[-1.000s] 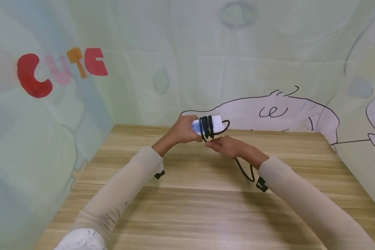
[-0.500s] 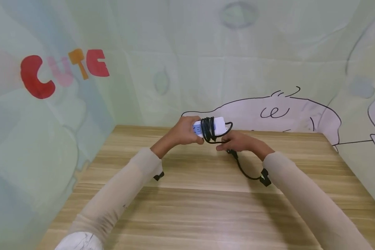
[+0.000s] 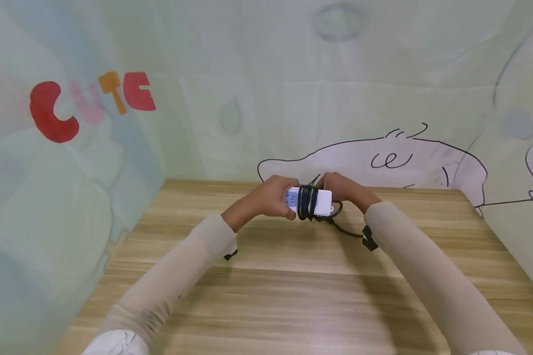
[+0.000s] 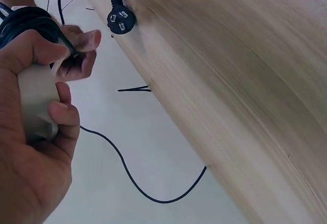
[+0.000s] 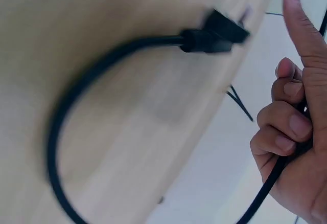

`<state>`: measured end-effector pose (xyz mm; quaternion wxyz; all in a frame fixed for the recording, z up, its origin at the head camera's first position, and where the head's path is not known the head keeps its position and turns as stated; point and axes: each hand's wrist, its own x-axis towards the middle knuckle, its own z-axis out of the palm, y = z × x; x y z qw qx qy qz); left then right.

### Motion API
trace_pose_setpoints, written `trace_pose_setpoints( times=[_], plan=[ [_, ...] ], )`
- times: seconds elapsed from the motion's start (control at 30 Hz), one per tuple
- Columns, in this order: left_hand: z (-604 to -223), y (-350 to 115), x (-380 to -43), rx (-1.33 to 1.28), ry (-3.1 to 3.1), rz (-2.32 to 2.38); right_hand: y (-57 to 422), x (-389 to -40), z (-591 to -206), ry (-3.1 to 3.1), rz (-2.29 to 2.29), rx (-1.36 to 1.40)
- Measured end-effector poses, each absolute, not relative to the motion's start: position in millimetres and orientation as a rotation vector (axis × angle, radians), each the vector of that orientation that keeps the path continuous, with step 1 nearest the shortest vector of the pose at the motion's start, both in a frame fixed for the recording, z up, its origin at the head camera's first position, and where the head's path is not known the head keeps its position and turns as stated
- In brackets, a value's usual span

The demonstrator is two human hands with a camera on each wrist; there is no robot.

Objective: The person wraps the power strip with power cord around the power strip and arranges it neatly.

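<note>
My left hand (image 3: 272,198) grips one end of a white power strip (image 3: 323,202) with a blue socket face, held above the table. Black cord (image 3: 308,203) is wound several times around its middle. Behind the strip's right part, my right hand (image 3: 336,185) holds the cord, its fingertips hidden in the head view. In the right wrist view, fingers (image 5: 286,121) curl round the cord while the thumb points up. A black three-pin plug (image 4: 121,20) dangles at the loose end, blurred in the right wrist view.
The wood-grain table (image 3: 266,291) lies below both hands. A printed backdrop (image 3: 231,88) with cartoon drawings and coloured letters (image 3: 135,91) stands along the table's back and left side.
My right hand has moved from below the strip, out to the right, then up behind it, carrying the cord. The left hand has shifted slightly right and down with the strip.
</note>
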<state>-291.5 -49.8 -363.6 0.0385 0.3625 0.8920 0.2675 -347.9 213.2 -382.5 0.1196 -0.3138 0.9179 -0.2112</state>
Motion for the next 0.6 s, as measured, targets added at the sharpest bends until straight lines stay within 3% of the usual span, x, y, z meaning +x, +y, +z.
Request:
trace_pose_setpoints(
  times=[0.17,0.4,0.6],
  plan=[
    [-364,-46,-291,1.165,2.752,0.706,210,-374,-378,2.732,-0.553,-0.831],
    [-361,-38,-292,1.207,2.783,0.585,205,-420,-400,2.871,-0.331,-0.737],
    [-365,-32,-292,1.228,2.784,0.467,179,-386,-368,2.866,-0.174,-0.726]
  ],
)
